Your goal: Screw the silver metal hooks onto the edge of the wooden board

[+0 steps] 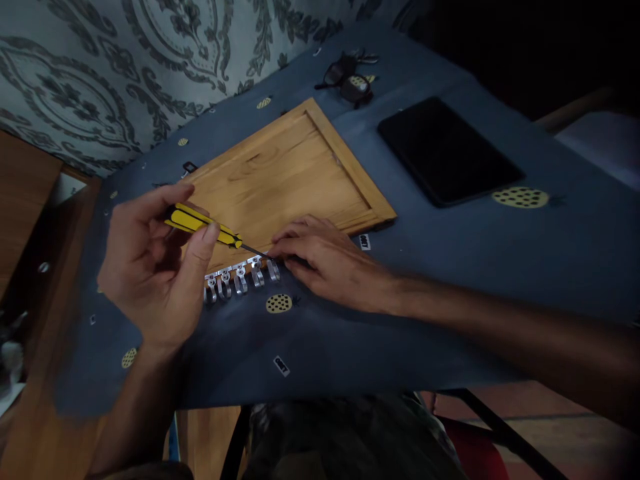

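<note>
Yellow screwdriver (213,228), held in the left hand (153,267), should be steadied at the board's (280,177) hooks (241,280) by the right hand (333,263), its grip hidden.

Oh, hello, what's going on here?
A person sits at a cloth-covered table, holding a yellow-and-black screwdriver in the left hand. Its shaft reaches toward the right end of a row of metal hooks along the near edge of a wooden board. The right hand's fingers are at that end too; whether they grip anything is hard to tell. A dark tablet and glasses lie beyond.
</note>
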`<state>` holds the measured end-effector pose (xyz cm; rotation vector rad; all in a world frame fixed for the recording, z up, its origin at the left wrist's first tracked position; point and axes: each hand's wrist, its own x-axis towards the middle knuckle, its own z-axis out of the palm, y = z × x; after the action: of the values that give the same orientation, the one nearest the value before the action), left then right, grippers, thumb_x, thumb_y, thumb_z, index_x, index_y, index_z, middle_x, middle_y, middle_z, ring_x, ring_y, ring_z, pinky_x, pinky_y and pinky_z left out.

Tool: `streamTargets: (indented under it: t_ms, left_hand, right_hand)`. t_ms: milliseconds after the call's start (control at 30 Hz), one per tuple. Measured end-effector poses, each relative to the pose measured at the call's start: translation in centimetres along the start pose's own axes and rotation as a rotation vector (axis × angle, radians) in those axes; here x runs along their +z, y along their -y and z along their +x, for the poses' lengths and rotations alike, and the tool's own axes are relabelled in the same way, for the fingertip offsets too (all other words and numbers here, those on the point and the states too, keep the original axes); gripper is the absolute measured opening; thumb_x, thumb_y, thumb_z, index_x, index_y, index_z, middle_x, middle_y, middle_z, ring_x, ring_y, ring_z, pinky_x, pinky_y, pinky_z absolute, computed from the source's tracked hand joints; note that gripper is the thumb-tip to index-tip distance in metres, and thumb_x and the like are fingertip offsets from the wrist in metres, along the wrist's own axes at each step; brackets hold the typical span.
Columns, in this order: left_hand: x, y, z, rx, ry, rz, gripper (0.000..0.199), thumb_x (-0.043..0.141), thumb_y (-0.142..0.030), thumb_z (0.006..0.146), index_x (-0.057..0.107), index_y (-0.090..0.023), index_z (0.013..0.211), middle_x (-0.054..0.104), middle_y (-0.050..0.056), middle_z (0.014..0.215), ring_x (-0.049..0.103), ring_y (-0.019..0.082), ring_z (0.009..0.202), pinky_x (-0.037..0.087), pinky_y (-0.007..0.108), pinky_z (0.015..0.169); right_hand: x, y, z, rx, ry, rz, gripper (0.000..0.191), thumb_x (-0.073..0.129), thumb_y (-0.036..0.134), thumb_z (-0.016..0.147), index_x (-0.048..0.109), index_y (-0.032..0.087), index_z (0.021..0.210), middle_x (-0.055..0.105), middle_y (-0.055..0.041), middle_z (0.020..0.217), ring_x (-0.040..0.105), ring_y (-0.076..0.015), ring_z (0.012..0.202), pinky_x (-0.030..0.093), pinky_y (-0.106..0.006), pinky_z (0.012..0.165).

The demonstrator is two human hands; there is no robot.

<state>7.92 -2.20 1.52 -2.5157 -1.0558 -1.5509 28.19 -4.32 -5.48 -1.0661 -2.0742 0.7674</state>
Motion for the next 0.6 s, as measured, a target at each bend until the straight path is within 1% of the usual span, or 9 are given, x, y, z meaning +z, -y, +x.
streamTargets:
  t_ms: [100, 333, 467, 600]
  left_hand:
    - [0.08, -0.24, 0.01, -0.014, -0.002, 0.018, 0.042, 0.074, -0.019, 0.082, 0.068, -0.024, 0.123, 0.064, -0.002, 0.105, 0.059, 0.004, 0.080, 0.050, 0.017, 0.067]
    - [0.05, -0.64, 0.01, 0.018, 0.043, -0.029, 0.040, 0.068, -0.018, 0.086, 0.064, -0.021, 0.126, 0.062, -0.001, 0.103, 0.066, 0.008, 0.085, 0.059, 0.024, 0.068]
    - [-0.06, -0.26, -0.18, 0.014, 0.009, 0.007, 0.037, 0.072, -0.021, 0.085, 0.066, -0.019, 0.122, 0.062, 0.000, 0.102, 0.063, 0.007, 0.085, 0.056, 0.021, 0.067]
    - [-0.09, 0.03, -0.25, -0.012, -0.020, 0.053, 0.037, 0.076, -0.028, 0.083, 0.068, -0.017, 0.117, 0.063, 0.000, 0.102, 0.062, 0.007, 0.086, 0.054, 0.019, 0.066]
  right_hand:
    - [-0.02, 0.13, 0.02, 0.007, 0.004, 0.001, 0.029, 0.056, 0.006, 0.091, 0.074, 0.019, 0.110, 0.071, -0.0089, 0.113, 0.057, -0.0255, 0.113, 0.042, -0.042, 0.100]
    - [-0.13, 0.35, 0.09, 0.011, 0.015, -0.009, 0.032, 0.055, 0.006, 0.091, 0.074, 0.019, 0.113, 0.072, -0.0084, 0.114, 0.057, -0.0255, 0.114, 0.042, -0.042, 0.101]
    - [-0.05, 0.20, 0.12, 0.010, 0.015, -0.008, 0.031, 0.056, 0.006, 0.090, 0.074, 0.018, 0.113, 0.072, -0.0091, 0.114, 0.057, -0.0254, 0.113, 0.042, -0.041, 0.100]
    - [-0.13, 0.19, 0.07, 0.001, 0.009, -0.006, 0.031, 0.055, 0.006, 0.091, 0.075, 0.019, 0.111, 0.071, -0.0086, 0.112, 0.057, -0.0249, 0.112, 0.042, -0.041, 0.100]
